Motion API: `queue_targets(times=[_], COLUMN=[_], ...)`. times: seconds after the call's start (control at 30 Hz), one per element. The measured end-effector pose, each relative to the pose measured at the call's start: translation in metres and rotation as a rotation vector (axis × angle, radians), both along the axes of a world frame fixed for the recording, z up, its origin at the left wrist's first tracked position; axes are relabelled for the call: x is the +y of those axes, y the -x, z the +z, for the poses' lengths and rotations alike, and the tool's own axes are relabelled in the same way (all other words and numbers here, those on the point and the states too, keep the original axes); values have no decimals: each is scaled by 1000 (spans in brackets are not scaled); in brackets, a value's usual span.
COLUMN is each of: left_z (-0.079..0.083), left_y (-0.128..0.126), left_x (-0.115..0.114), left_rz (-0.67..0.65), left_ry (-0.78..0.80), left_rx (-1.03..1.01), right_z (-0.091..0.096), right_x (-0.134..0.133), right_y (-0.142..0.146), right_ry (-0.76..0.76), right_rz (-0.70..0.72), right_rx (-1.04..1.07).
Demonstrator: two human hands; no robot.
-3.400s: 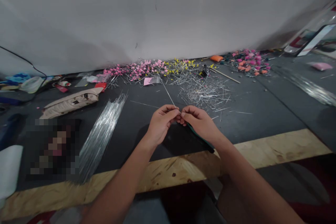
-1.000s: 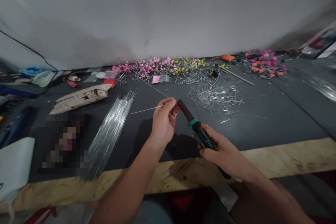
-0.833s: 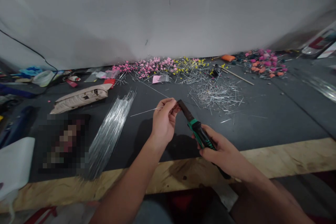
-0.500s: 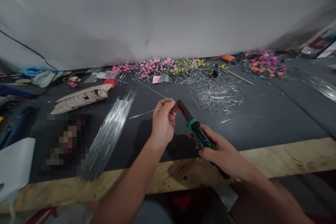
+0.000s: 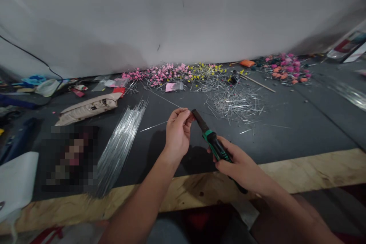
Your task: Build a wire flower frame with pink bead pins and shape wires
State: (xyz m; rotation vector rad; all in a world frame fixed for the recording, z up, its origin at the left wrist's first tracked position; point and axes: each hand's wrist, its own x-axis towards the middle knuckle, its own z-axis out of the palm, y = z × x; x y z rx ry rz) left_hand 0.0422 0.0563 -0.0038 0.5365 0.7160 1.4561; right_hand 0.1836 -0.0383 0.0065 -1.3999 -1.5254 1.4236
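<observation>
My left hand [image 5: 178,129] is closed in a pinch on thin metal wire [image 5: 154,126]. Two straight lengths stick out leftward from its fingers; whether they are one bent wire or two is hidden. My right hand [image 5: 237,164] is wrapped round the black-and-green handles of a pair of pliers [image 5: 213,139]. The dark jaws point up and left, with their tip right beside my left fingertips. What sits between the jaws is too small to tell. Left of my hands lies a bundle of long straight wires [image 5: 122,141].
Short cut wires [image 5: 236,103] lie heaped beyond the pliers. Pink-tipped stems [image 5: 160,73], yellow-tipped stems [image 5: 206,71] and magenta and orange ones [image 5: 288,66] line the wall. A beige pouch [image 5: 88,108] and a white box [image 5: 18,183] stand left. Bare wood [image 5: 314,167] edges the table.
Almost nothing differs. The pliers and my right hand have shifted very slightly left, and the view has moved a little; both hands keep their grip.
</observation>
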Motion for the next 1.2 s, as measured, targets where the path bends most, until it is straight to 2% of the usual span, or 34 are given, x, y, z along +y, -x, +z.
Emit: queue_targets(times=[0.2,0.4,0.63,0.97,1.2], left_z=[-2,-3,3,11,10], left_y=[-2,0,2,6,8], left_x=[-1,-1,-3,-8,-7], left_rz=[-6,-12,-66,-89,-130], left_ry=[4,-17,-114,-169,-162], left_rx=[19,17,56,91,63], right_z=[0,3,5,9,11], right_x=[2,5,2,-5,-6], right_y=[6,10,9,3,1], right_ry=[98,53,111,137,254], right_rz=[-14,-34,-34,7,9], right_rx=[-66,-37,138,256,410])
